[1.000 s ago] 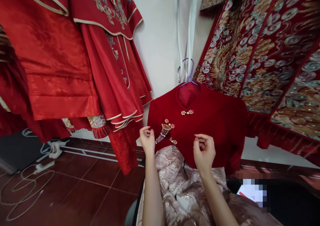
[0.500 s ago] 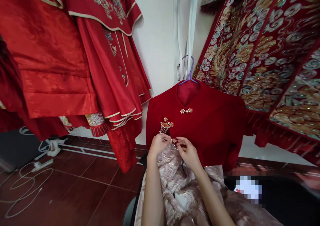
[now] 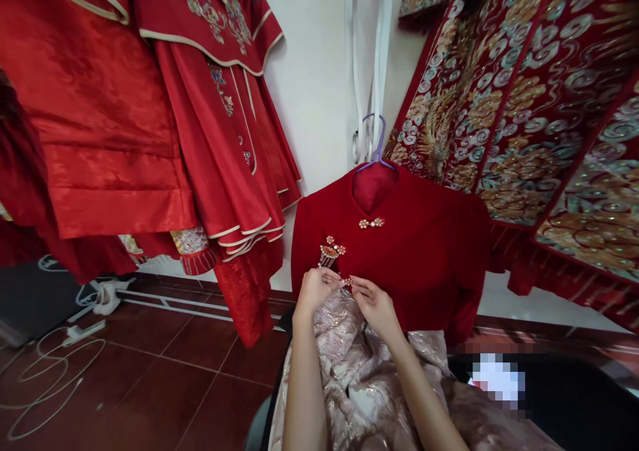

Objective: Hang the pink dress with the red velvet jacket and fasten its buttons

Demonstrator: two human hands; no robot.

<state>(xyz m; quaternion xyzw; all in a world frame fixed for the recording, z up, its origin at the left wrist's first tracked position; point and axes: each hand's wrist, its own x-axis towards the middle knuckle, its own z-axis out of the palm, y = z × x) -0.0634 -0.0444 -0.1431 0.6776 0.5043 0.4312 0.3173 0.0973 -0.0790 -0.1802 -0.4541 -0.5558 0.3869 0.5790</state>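
Note:
A dark red velvet jacket point(image 3: 419, 251) hangs in front of me on a purple hanger point(image 3: 377, 150). A beaded frog button point(image 3: 371, 223) joins its front below the neckline. Lower down is a second beaded frog button point(image 3: 346, 283), flower-shaped, partly hidden by fingers. My left hand point(image 3: 317, 296) pinches its left side with closed fingers. From the other side, my right hand point(image 3: 374, 306) holds its right edge between thumb and fingertips. Just above my left hand is a fan-shaped brooch point(image 3: 329, 256) with dangling beads. Whether the button is fastened, I cannot tell.
Shiny pale pink fabric point(image 3: 344, 351) lies bunched beneath my forearms. Red garments point(image 3: 110, 125) hang on the left, and a heavily embroidered one point(image 3: 504, 118) on the right. White straps point(image 3: 382, 45) run down the wall. A cable point(image 3: 64, 371) and power strip point(image 3: 84, 332) lie on the tiled floor.
The fingers of my right hand have drawn closer together at the frog button. My left hand stays nearly in place, and the jacket hangs as before.

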